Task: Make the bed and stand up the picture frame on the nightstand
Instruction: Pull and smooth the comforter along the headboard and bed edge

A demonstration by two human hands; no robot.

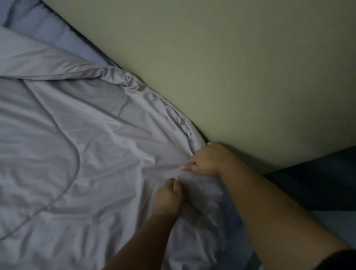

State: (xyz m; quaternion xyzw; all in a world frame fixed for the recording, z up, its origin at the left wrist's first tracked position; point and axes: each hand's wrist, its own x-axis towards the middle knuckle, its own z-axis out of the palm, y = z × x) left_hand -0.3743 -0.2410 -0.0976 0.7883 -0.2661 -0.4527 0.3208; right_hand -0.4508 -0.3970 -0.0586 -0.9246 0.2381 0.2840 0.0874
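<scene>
A pale grey quilted comforter [58,149] covers most of the bed, wrinkled and bunched along the wall side. My right hand [206,159] grips a fold of the comforter at its edge next to the wall. Just below it, my left hand [168,197] pinches the same bunched fabric with curled fingers. A bluish sheet [61,31] shows at the upper left beyond the comforter's folded-over top edge. No picture frame or nightstand is in view.
A plain greenish wall [238,65] runs tight along the bed's far side. At the right, a dark blue surface [325,184] lies beyond the bed, with a lighter striped area below it. The room is dim.
</scene>
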